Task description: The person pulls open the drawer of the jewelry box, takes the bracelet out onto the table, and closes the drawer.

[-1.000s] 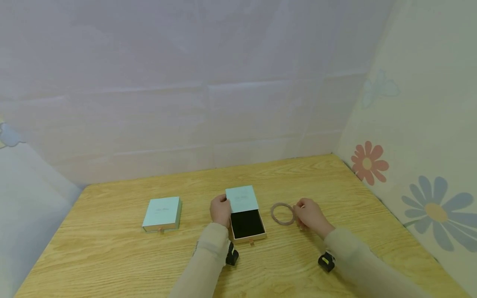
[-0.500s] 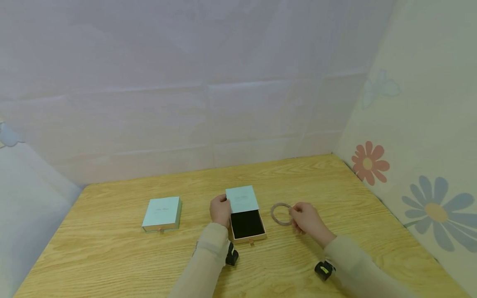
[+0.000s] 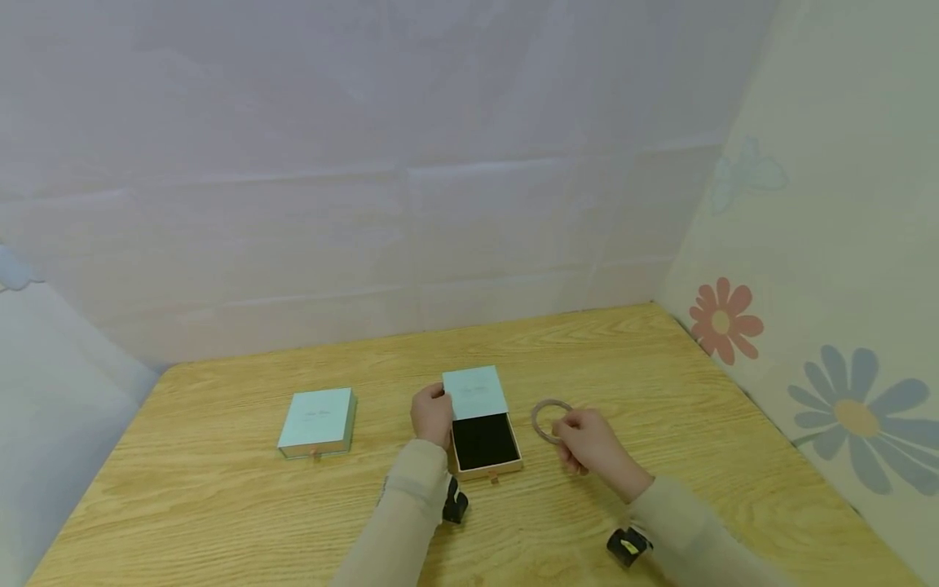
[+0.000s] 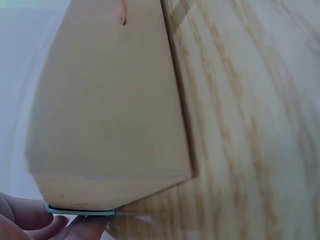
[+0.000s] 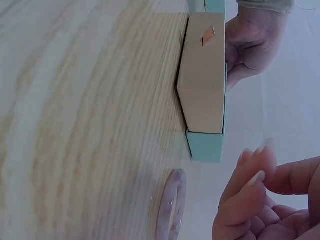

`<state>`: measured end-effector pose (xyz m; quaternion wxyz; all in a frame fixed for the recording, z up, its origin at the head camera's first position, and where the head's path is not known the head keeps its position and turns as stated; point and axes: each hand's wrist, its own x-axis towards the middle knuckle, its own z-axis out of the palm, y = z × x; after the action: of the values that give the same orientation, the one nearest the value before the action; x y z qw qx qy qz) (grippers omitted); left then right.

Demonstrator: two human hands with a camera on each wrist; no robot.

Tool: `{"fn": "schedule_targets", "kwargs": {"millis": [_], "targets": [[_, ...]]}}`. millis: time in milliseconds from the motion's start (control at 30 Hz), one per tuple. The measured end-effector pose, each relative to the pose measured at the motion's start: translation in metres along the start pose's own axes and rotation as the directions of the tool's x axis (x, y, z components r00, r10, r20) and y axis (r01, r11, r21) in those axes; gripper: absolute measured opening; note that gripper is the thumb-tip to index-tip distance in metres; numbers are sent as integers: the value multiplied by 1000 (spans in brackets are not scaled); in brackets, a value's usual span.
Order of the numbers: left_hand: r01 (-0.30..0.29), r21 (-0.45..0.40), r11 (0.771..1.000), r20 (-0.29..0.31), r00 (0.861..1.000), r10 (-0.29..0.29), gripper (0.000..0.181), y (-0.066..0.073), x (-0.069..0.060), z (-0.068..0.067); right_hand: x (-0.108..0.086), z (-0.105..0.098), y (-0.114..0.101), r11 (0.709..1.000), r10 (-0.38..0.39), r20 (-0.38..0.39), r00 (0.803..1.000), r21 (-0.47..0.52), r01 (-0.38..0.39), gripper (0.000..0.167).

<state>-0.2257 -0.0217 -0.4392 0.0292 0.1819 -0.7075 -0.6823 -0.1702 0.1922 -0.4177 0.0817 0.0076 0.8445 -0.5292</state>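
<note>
Two pale-blue boxes sit on the bench, and one bangle [image 5: 165, 207] lies flat just right of the open box [image 3: 475, 393]! That box's drawer [image 3: 486, 443] is pulled out, showing a black interior; the closed box [image 3: 316, 417], well to the left, hides its contents. Two hands in play: the left hand [image 3: 431, 417] grips the open box's left side, while the right hand [image 3: 590, 447] hangs by the bangle's near edge, fingers loosely bent, pinching nothing!
</note>
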Motion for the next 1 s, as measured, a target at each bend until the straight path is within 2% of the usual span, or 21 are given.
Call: {"fn": "schedule_targets", "kwargs": {"millis": [333,767,1000], "targets": [[-8,10,1000,-5,1000,8,36,1,-1,0,-4,9,4,999,-38,59,998,14,37,27],[-13,3,1000,-2,1000,13,36,2,-3,1,-7,22,1,998,-41,115,993,58,34,28],[-15,6,1000,-11,1000,15,36,1,-2,2,-7,24,1,997,-67,153,986,41,62,30]]}}
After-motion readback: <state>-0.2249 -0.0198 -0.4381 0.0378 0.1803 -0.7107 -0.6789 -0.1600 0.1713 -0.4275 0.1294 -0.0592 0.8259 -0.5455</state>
